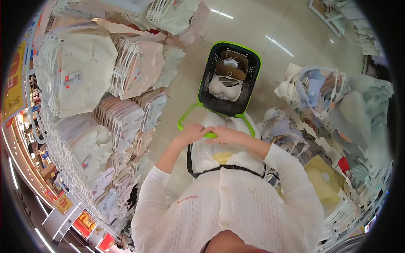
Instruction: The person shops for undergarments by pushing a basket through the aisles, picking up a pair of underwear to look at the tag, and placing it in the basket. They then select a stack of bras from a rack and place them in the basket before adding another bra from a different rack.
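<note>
Both my hands meet on the green handle [252, 125] of a black shopping basket [204, 78] with a green rim. My left hand [195, 132] has its fingers wrapped round the handle's middle. Over the same grip lies my right hand [230, 135], its fingers curled against those of the left. The basket stretches away in front of me. Inside it, a pale bra [225, 90] on a small hanger lies nearer to me. Behind that is a piece of brown card [239, 60] with a small white item [230, 63] on it.
Racks of pale garments on white hangers [86, 69] rise close on my left. On my right hang more bras [314, 90] and a yellow set [322, 181]. Shiny floor tiles [242, 25] run ahead, with a white-framed stand [327, 19] at the far right.
</note>
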Demonstrator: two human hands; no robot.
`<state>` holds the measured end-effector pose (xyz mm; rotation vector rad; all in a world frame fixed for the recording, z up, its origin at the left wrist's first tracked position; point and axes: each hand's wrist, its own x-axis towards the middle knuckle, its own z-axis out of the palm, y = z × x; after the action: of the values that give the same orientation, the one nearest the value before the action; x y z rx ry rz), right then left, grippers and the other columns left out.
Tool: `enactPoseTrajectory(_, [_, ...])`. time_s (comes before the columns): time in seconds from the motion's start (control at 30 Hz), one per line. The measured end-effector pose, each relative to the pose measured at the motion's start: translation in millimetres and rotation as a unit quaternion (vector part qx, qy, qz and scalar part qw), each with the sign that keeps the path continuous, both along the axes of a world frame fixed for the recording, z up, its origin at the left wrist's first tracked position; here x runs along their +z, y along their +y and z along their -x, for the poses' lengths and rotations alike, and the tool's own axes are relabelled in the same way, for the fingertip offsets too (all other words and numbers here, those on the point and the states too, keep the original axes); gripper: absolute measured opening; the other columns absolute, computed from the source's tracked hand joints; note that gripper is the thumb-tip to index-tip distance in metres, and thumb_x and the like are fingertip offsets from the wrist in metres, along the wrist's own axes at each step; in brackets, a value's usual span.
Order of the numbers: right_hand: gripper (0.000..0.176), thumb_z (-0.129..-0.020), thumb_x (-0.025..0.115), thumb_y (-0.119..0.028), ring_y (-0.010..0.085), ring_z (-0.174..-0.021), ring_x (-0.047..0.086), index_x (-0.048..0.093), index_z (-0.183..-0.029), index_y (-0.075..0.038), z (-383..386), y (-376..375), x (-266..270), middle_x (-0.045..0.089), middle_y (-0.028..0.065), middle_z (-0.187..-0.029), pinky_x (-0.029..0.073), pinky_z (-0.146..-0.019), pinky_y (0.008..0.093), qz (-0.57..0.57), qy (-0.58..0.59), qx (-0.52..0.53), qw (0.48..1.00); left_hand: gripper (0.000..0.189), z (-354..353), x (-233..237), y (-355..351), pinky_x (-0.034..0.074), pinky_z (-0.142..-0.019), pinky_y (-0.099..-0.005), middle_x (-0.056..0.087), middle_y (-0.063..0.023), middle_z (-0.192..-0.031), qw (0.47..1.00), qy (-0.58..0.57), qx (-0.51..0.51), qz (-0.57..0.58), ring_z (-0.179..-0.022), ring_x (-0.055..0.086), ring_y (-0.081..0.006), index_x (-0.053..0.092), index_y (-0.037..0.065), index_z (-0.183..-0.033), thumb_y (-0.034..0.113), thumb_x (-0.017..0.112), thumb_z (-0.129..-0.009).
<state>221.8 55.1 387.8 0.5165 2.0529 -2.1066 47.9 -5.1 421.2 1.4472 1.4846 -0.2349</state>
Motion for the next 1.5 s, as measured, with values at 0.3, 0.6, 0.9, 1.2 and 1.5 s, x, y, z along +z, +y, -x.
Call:
enactPoseTrajectory(0.3, [0.063,-0.074,0.053,-0.057,0.0279,-0.059,0.060,0.058,-0.091,0.003,-22.2,12.1,-1.6,0.058,0.0159,-0.063,0.047,-0.057,0.0386,-0.099,-0.082,0.063,0.990,0.044,-31.4,-13.6,-6.9,0.042,-0.053,-0.0413,0.057,-0.0155,-0.060,0.974,0.056,0.021,-0.217,-0.058,0.055,-0.0318,0.067,0.009,-0.068,0.038,0.041,-0.087])
enactPoseTrajectory(0.6, [0.065,-0.072,0.052,-0.060,0.0371,-0.077,0.058,0.059,-0.090,0.003,-30.4,13.2,-15.3,0.059,0.0249,-0.081,0.045,-0.070,0.0444,-0.199,-0.073,0.036,0.977,0.046,-46.4,-23.4,-4.1,0.043,-0.055,-0.0404,0.058,-0.0126,-0.058,0.961,0.069,0.048,-0.262,-0.060,0.056,-0.0307,0.066,0.009,-0.066,0.042,0.042,-0.085])
enactPoseTrajectory(0.9, [0.055,-0.076,0.052,-0.054,0.0365,-0.072,0.059,0.059,-0.092,-0.002,-61.4,68.3,35.7,0.061,0.0215,-0.077,0.046,-0.066,0.0427,-0.281,-0.117,0.094,0.948,0.050,-73.9,-20.6,36.8,0.045,-0.065,-0.0428,0.061,-0.0155,-0.076,0.983,0.048,0.043,-0.171,-0.071,0.057,-0.0334,0.065,0.008,-0.081,0.047,0.036,-0.087])
enactPoseTrajectory(1.2, [0.027,-0.071,0.057,-0.031,0.0325,-0.077,0.060,0.063,-0.089,-0.011,-77.1,99.8,-3.2,0.062,0.0150,-0.082,0.048,-0.068,0.0410,-0.303,-0.105,0.041,0.946,0.068,-79.0,-16.6,82.5,0.046,-0.070,-0.0419,0.062,-0.0187,-0.080,0.988,-0.011,0.012,-0.152,-0.077,0.059,-0.0336,0.066,0.008,-0.080,0.069,0.038,-0.074])
enactPoseTrajectory(1.5, [0.036,-0.066,0.060,-0.040,0.0321,-0.076,0.061,0.065,-0.088,-0.012,-73.8,149.0,-2.7,0.063,0.0153,-0.080,0.048,-0.070,0.0410,-0.305,-0.157,0.073,0.937,0.068,-82.0,-33.1,128.6,0.044,-0.074,-0.0415,0.061,-0.0197,-0.085,0.993,-0.021,-0.004,-0.113,-0.083,0.058,-0.0344,0.065,0.007,-0.085,0.068,0.036,-0.076])
